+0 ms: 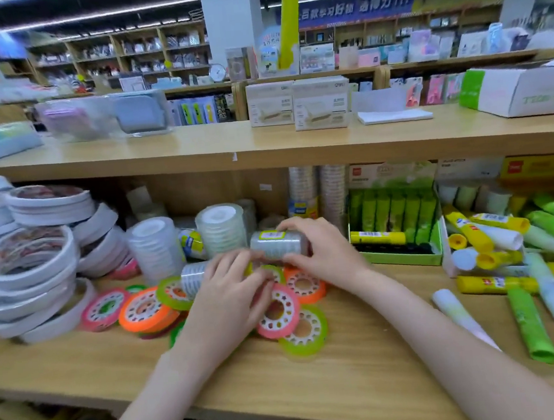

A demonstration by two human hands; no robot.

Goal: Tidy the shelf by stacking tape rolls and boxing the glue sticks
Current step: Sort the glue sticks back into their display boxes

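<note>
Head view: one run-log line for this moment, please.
phase: stacking tape | right hand: holds clear tape pack | left hand: on coloured tape rolls | glue sticks: loose beside green box

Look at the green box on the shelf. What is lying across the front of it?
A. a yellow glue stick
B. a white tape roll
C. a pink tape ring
A. A yellow glue stick lies on its side across the front of the green box, before the upright green sticks.
</note>
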